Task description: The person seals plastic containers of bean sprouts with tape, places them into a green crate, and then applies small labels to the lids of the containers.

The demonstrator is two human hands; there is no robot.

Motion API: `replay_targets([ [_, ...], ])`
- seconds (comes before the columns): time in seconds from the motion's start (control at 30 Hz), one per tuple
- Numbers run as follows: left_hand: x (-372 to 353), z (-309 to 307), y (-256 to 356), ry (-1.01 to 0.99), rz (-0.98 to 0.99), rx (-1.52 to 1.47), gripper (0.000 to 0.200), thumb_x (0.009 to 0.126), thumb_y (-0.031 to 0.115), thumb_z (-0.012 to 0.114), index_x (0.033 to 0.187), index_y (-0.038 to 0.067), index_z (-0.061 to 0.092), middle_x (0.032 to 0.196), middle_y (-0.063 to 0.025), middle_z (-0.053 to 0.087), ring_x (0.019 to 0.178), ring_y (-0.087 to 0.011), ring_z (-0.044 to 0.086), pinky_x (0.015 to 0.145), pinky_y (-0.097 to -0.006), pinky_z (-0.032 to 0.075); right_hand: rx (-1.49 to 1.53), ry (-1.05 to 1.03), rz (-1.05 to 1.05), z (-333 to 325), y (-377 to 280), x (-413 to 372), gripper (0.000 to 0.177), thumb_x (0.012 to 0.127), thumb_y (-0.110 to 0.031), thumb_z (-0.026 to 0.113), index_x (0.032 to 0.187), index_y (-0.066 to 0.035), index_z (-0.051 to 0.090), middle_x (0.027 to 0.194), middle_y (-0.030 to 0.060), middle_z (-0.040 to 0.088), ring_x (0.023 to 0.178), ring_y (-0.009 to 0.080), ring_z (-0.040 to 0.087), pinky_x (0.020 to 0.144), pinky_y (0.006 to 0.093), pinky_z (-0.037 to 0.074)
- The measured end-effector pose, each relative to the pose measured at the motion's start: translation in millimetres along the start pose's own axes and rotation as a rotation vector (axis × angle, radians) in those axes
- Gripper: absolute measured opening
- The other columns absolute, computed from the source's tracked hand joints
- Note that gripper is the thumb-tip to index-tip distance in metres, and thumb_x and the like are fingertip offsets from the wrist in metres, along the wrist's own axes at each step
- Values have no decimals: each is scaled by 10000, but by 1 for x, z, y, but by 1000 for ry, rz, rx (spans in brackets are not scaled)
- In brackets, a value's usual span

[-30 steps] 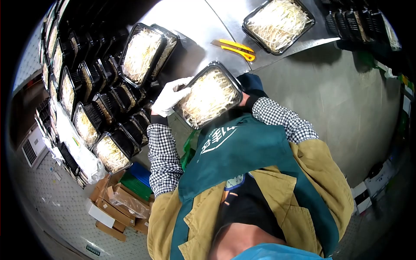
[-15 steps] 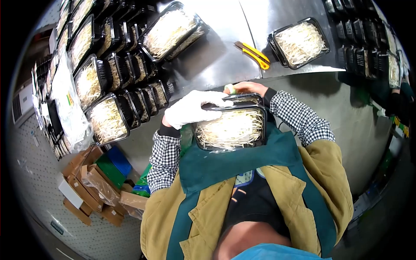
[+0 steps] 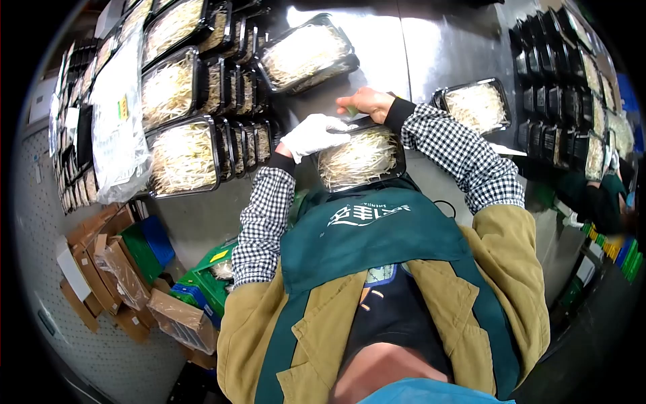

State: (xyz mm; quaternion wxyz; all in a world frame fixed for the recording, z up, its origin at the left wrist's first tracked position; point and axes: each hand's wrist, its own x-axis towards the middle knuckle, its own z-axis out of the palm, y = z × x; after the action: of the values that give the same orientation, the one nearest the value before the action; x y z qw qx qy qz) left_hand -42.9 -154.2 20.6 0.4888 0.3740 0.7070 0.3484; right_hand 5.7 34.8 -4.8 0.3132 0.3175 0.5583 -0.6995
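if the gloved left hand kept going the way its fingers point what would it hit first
Probably the bare right hand: the left hand lies over the far corner of the sprout tray, fingers pointing at it across a small gap. Depth is unclear.

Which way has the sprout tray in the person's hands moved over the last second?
Yes. Judged against the lone tray on the steel table, the sprout tray under the left hand came down from raised and tilted to flat at the table's edge.

Left hand (image 3: 315,134), right hand (image 3: 364,104) gripping sprout tray (image 3: 361,160).
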Motion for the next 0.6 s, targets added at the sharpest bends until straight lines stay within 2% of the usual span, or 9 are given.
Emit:
replay_targets([
  [0.03,3,-4,-2,-11,-31,28,320,842,240,682,1069,16,684,929,-112,704,815,-167,637,766,-290,503,-54,20,-64,0,1,-1,338,894,-267,651,966,63,672,1008,117,676,1036,158,518,938,307,381],
  [0.1,4,-3,-10,2,-73,-29,288,852,213,666,1054,9,684,900,-91,698,797,-132,615,753,-270,491,-137,161,-109,8,-5,4,249,897,-192,623,911,42,708,849,73,704,828,135,599,783,278,460],
  [0.2,7,-2,-29,57,-91,-111,268,862,200,651,1038,2,687,866,-71,690,781,-112,598,750,-258,481,-40,103,-252,22,-16,-9,284,890,-221,624,919,48,710,840,83,702,813,142,599,772,291,462],
  [0.23,9,-1,-35,78,-89,-137,266,864,201,647,1034,0,688,856,-66,688,778,-110,596,752,-256,480,-64,13,-201,22,-13,-8,263,936,-247,584,966,-5,682,920,57,682,871,113,563,849,259,420],
  [0.27,8,-2,-32,69,-125,-175,281,863,172,645,1079,-6,673,896,-62,683,808,-103,588,759,-249,477,-113,26,-241,22,-8,-6,256,937,-239,579,939,-3,680,908,55,681,843,106,563,820,249,426],
  [0.37,7,8,-39,199,-123,-398,227,833,136,688,996,-11,631,902,-35,635,830,-91,562,767,-247,476,-192,82,-404,22,3,-4,275,912,-240,589,804,-11,696,794,46,666,742,99,558,713,255,434],
  [0.47,12,12,-59,264,-37,-308,211,822,151,709,929,6,599,852,-17,596,796,-82,541,743,-241,472,-239,195,-561,27,4,-23,338,863,-284,605,695,-16,724,563,53,614,548,123,537,576,293,434],
  [0.57,9,0,-41,156,-223,-193,241,814,173,727,940,12,598,849,-15,581,780,-76,524,718,-233,466,-205,181,-508,33,10,-45,361,863,-303,598,689,-12,721,544,81,594,529,127,527,566,303,432],
  [0.6,10,2,-46,191,-227,-193,264,801,203,751,935,28,606,839,-14,583,767,-81,529,707,-231,465,-306,215,-569,34,10,-56,367,862,-313,601,685,-15,720,526,97,570,526,129,520,565,312,428],
])
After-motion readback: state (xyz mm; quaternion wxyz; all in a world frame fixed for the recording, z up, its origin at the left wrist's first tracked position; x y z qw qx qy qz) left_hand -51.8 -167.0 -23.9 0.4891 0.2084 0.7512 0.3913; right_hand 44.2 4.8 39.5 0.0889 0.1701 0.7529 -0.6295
